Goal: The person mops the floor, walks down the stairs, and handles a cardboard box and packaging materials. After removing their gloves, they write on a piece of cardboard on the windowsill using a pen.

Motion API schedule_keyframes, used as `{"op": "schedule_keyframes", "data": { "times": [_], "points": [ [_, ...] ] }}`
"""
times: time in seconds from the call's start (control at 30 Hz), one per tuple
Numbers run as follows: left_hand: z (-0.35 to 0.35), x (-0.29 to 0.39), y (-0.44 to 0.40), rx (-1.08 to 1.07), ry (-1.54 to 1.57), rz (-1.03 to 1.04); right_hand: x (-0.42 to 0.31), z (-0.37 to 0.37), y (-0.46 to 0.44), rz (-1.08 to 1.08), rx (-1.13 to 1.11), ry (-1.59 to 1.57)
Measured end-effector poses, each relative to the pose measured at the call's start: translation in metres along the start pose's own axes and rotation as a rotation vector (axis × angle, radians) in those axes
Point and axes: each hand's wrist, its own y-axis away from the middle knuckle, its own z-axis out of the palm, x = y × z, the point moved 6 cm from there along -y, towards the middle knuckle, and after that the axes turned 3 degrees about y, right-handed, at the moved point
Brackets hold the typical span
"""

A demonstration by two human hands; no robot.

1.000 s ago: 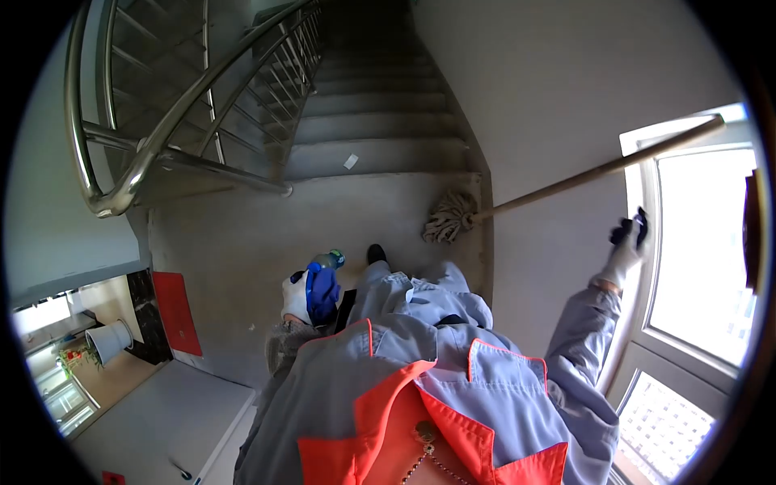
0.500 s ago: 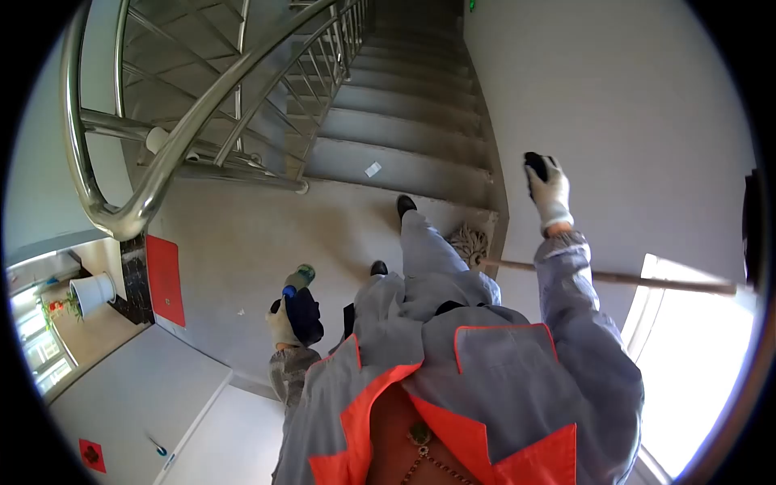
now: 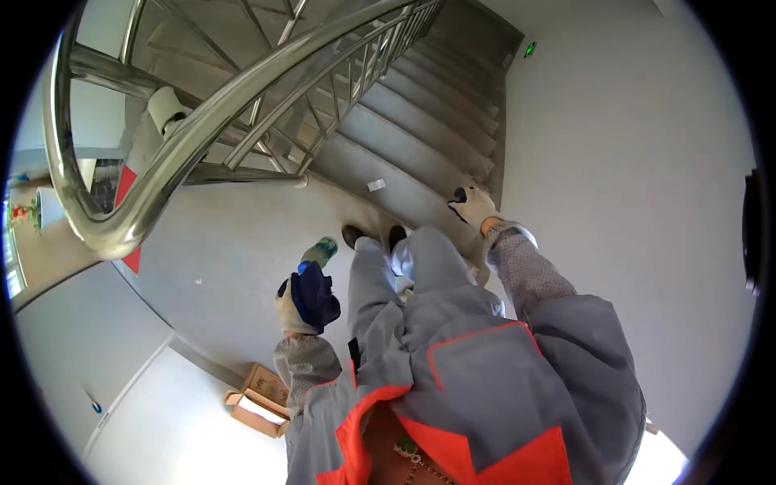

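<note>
My left hand [image 3: 291,311], in a white work glove with dark fingertips, is closed around a dark blue cloth [image 3: 315,297]. From the far side of the cloth sticks out a green bottle [image 3: 322,252] with a blue part at its near end. Both appear to be in the same grip, though the fingers are mostly hidden. My right hand [image 3: 477,206], gloved the same way, hangs in front of the stairs [image 3: 404,149], near the wall. Its fingers are loosely bent with a gap from the thumb, and nothing shows in them.
A metal handrail [image 3: 202,121] curves along the left and up beside the stairs. A white scrap [image 3: 377,185] lies on a low step. An open cardboard box [image 3: 260,398] is at lower left. A green sign [image 3: 530,49] hangs on the right wall [image 3: 622,178].
The view has turned and moved nearer to the stairs. My right hand has come inward and lower from beside the wall. My left hand still holds the cloth and bottle. The cardboard box has come into view.
</note>
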Motion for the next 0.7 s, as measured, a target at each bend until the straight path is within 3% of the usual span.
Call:
{"op": "schedule_keyframes", "data": {
  "times": [0.1,0.2,0.3,0.4,0.43,0.57,0.7],
  "points": [
    [0.032,-0.004,-0.026,-0.027,0.12,0.033,-0.012,0.009,-0.034,-0.04,0.018,-0.011],
    [0.044,0.012,-0.051,0.048,0.098,0.06,-0.027,0.013,-0.078,-0.032,-0.111,-0.013],
    [0.057,0.014,-0.079,0.134,0.271,0.026,-0.043,0.025,-0.13,-0.075,-0.162,-0.032],
    [0.1,0.005,-0.101,0.168,0.297,-0.005,-0.049,0.081,-0.208,-0.176,-0.172,-0.006],
    [0.139,-0.021,-0.09,0.186,0.474,-0.237,-0.046,0.098,-0.224,-0.155,-0.155,-0.065],
    [0.248,-0.052,-0.087,0.203,0.342,-0.472,-0.01,0.244,-0.336,-0.139,-0.234,-0.031],
    [0.325,-0.057,-0.099,0.289,0.12,-0.514,-0.002,0.31,-0.372,-0.268,-0.313,-0.168]
  ]
}}
